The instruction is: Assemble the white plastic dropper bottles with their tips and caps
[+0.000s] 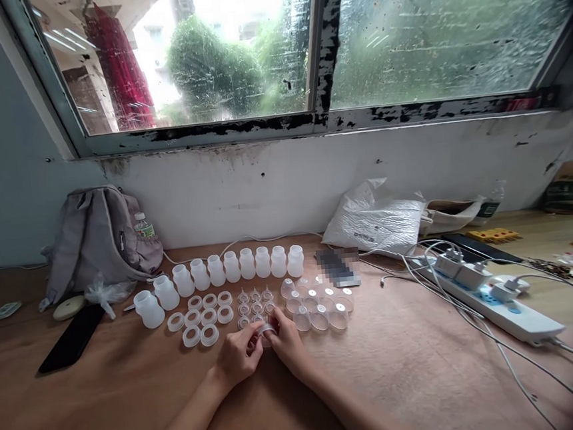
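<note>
My left hand (237, 355) and my right hand (286, 341) meet low over the table, fingers closed on a translucent white ring (265, 328) between them. Whether another part sits inside that ring, I cannot make out. Just beyond my fingers lie several small clear bottle nipples (256, 296) in rows, partly covered by the hands. Left of these are several white screw rings (209, 335), laid flat. Several clear domed caps (318, 318) stand in rows to the right. Behind, several frosted white bottles (231, 266) form a curved line, upright and without tops.
A grey backpack (95, 238) leans at the back left, near a black phone (71, 339). At the back right are a silvery plastic bag (374, 220) and a partly blurred dark item (339, 268). A white power strip (516, 315) with trailing cables lies along the right side.
</note>
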The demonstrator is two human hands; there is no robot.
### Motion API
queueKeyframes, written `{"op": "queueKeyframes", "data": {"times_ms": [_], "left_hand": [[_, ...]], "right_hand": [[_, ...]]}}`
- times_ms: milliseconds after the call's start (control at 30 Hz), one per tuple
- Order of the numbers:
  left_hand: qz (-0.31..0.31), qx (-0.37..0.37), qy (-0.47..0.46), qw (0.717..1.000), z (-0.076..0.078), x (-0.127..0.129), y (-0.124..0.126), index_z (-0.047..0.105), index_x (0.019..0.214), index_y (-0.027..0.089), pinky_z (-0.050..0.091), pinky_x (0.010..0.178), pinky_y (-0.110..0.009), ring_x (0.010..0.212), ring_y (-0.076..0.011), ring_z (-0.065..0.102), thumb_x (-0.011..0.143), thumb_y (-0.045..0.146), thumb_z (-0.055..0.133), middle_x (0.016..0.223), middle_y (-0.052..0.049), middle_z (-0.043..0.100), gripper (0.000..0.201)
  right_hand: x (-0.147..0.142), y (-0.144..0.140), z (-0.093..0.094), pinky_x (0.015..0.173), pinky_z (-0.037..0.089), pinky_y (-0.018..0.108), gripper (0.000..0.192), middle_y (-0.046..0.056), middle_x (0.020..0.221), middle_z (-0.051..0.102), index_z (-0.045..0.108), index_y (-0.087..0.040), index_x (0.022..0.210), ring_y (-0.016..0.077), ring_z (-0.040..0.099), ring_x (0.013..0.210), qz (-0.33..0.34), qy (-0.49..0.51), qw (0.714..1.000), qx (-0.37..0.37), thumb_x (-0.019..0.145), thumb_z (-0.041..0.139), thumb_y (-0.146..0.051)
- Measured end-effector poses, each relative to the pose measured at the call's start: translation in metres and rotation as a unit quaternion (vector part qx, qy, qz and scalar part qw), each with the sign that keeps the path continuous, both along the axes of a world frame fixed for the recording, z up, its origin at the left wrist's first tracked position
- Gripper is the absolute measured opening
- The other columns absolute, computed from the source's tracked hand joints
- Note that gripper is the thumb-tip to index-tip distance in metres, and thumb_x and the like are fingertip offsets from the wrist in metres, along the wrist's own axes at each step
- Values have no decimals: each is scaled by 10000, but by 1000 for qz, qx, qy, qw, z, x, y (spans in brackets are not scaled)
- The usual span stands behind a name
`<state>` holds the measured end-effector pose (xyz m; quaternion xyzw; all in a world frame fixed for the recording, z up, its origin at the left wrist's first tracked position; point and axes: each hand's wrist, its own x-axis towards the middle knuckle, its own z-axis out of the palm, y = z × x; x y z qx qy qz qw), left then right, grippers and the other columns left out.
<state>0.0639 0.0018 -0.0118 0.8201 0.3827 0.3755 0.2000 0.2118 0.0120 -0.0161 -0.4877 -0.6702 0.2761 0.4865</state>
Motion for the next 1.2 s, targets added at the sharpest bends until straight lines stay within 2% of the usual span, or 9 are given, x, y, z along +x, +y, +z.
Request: {"op": "queueKeyframes", "data": {"times_ms": [67, 167, 300, 500, 667, 767, 867, 1067, 1200], "left_hand": [[-10, -30, -33, 999, 6, 3, -2, 505, 1098, 210, 472, 670, -253, 724, -145, 593, 817, 248, 422, 897, -50, 634, 295], [-19, -117, -103, 988, 17, 11, 1, 479, 1124, 210, 475, 601, -243, 652, -130, 584, 846, 316, 381, 827, -38, 615, 313], [-21, -229, -218, 949, 27, 25, 14, 424, 1143, 168, 440, 489, -210, 619, -126, 565, 774, 391, 503, 825, -44, 577, 438], [-51, -317, -326, 889, 31, 40, 20, 495, 1092, 154, 426, 544, -208, 719, -139, 545, 720, 396, 571, 828, -52, 573, 450], [-60, -333, -371, 865, 25, 40, 15, 585, 930, 121, 427, 589, -228, 722, -143, 542, 749, 393, 544, 826, -69, 590, 329], [-69, -354, -417, 834, 18, 35, 17, 586, 906, 130, 432, 597, -245, 700, -138, 536, 769, 386, 521, 821, -69, 593, 297], [-72, -382, -433, 813, 12, 32, 20, 590, 874, 144, 437, 596, -252, 660, -126, 526, 764, 375, 529, 783, -55, 593, 263], [-86, -391, -435, 807, 17, 28, 19, 600, 833, 149, 428, 572, -230, 630, -115, 523, 760, 355, 542, 730, -34, 580, 226], [-99, -394, -436, 803, 25, 21, 19, 613, 828, 139, 437, 605, -230, 642, -118, 539, 716, 324, 609, 740, -42, 590, 216]], "right_hand": [[3, -1, 3, 488, 333, 207, 123, -49, 583, 423, 354, -206, 646, 99, 386, 520, -6, 7, 1000, 12, 650, 443, -121], [7, -2, 8, 484, 356, 212, 94, -36, 609, 450, 386, -205, 690, 102, 407, 519, -30, 25, 999, 30, 678, 449, -136], [9, -1, 12, 495, 386, 221, 76, -16, 654, 486, 404, -202, 749, 105, 446, 521, -66, 52, 995, 53, 705, 446, -156], [13, 1, 9, 484, 380, 224, 68, -16, 645, 500, 416, -197, 757, 105, 453, 502, -89, 42, 993, 72, 714, 451, -158], [11, -3, 12, 473, 390, 212, 75, -24, 630, 499, 444, -193, 779, 99, 463, 496, -54, 31, 995, 83, 723, 476, -154], [10, -7, 18, 505, 418, 216, 123, 8, 721, 548, 492, -184, 869, 104, 495, 542, -24, 23, 995, 90, 750, 466, -164], [9, -8, 20, 517, 424, 222, 115, 26, 739, 568, 525, -178, 866, 112, 507, 566, -18, 13, 996, 92, 770, 461, -176], [10, -8, 20, 488, 427, 220, 48, 17, 669, 556, 509, -173, 798, 110, 507, 538, -14, 17, 995, 96, 780, 464, -179], [10, -15, 23, 494, 447, 229, 134, 26, 755, 567, 511, -182, 913, 101, 512, 527, 9, -14, 991, 132, 785, 472, -188]]}}
